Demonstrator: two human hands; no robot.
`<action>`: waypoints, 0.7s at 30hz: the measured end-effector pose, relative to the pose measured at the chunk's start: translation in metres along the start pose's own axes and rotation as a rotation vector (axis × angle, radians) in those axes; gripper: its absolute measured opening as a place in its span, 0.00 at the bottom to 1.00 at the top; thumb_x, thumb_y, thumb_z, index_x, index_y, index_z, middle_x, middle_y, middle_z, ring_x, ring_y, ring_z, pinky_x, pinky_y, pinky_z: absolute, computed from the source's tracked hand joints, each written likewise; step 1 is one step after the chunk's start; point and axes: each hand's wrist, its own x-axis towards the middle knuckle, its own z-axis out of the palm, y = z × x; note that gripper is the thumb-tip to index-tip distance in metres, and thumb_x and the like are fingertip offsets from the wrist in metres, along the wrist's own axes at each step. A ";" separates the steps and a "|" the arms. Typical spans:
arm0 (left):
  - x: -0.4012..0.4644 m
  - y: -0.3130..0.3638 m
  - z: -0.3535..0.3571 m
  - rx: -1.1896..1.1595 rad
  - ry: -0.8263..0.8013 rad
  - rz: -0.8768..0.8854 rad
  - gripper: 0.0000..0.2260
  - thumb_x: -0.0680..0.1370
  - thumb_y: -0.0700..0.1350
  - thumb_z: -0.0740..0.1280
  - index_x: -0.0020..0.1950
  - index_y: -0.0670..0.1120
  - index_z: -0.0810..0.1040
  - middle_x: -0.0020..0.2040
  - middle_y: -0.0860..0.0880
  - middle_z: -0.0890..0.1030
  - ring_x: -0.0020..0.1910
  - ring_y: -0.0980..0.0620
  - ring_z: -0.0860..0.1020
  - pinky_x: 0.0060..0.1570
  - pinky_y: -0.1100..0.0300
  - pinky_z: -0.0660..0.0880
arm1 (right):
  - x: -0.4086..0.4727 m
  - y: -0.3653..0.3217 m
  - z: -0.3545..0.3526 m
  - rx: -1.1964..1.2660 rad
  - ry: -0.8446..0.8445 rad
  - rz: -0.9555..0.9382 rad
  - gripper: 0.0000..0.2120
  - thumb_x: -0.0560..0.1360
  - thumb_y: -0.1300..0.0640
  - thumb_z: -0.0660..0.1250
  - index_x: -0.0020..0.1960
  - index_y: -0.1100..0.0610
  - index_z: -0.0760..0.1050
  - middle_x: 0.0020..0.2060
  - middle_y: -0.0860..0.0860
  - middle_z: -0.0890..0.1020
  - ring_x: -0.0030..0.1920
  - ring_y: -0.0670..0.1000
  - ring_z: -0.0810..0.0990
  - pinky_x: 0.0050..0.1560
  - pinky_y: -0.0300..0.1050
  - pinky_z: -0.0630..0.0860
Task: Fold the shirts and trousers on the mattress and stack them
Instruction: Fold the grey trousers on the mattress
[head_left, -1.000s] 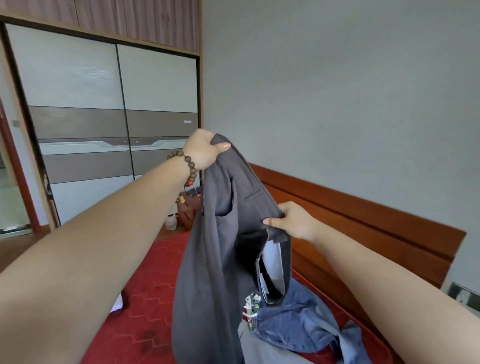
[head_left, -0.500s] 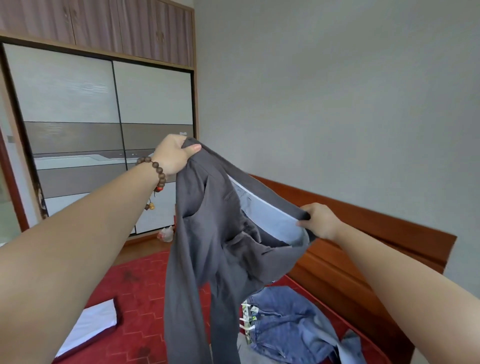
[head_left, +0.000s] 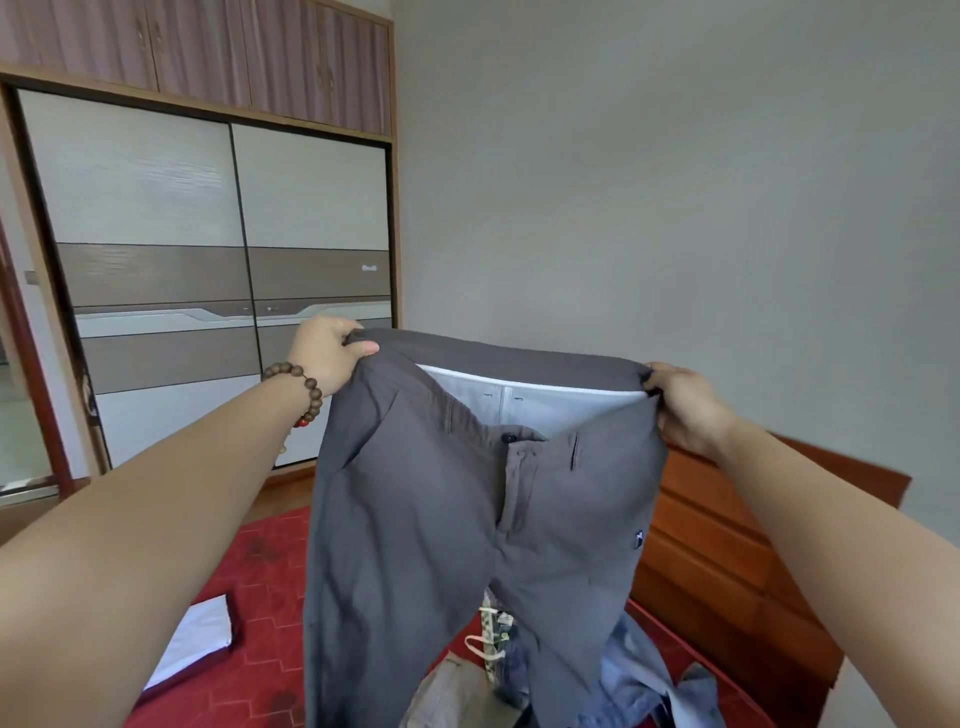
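Grey wall (head_left: 675, 208), sliding-door wardrobe (head_left: 218, 270) w/ upper cabinets (head_left: 208, 47), wooden headboard (head_left: 727, 561)

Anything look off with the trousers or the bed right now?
Nothing damaged. The grey trousers hang straight, waistband stretched between the left hand and right hand. Behind them, unfolded clothes still lie in a loose heap on the red mattress.

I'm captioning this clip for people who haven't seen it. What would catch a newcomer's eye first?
The grey trousers fill the middle, held up by the waistband, front facing the camera. The left hand and right hand each grip one end of the waistband. Below lie a red mattress and a heap of clothes, with a wardrobe behind on the left.
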 end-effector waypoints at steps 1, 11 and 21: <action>-0.001 -0.001 0.003 0.003 -0.029 -0.013 0.07 0.77 0.39 0.69 0.50 0.37 0.81 0.42 0.42 0.81 0.44 0.47 0.78 0.42 0.61 0.68 | -0.001 -0.004 -0.001 0.056 -0.026 0.004 0.11 0.76 0.67 0.55 0.44 0.60 0.75 0.40 0.58 0.79 0.39 0.54 0.78 0.42 0.45 0.75; 0.004 -0.009 0.003 -0.108 -0.133 -0.038 0.06 0.80 0.37 0.62 0.55 0.45 0.74 0.56 0.45 0.78 0.56 0.49 0.75 0.54 0.59 0.71 | -0.008 -0.043 -0.046 -0.332 -0.380 -0.141 0.22 0.69 0.73 0.68 0.62 0.63 0.74 0.54 0.57 0.82 0.53 0.53 0.82 0.54 0.43 0.80; -0.009 0.016 0.025 -0.213 0.010 -0.032 0.08 0.82 0.40 0.59 0.52 0.40 0.78 0.48 0.45 0.79 0.50 0.47 0.76 0.44 0.64 0.64 | -0.003 -0.038 -0.058 -0.306 -0.033 -0.307 0.06 0.74 0.69 0.67 0.50 0.64 0.78 0.39 0.51 0.84 0.40 0.48 0.83 0.47 0.43 0.80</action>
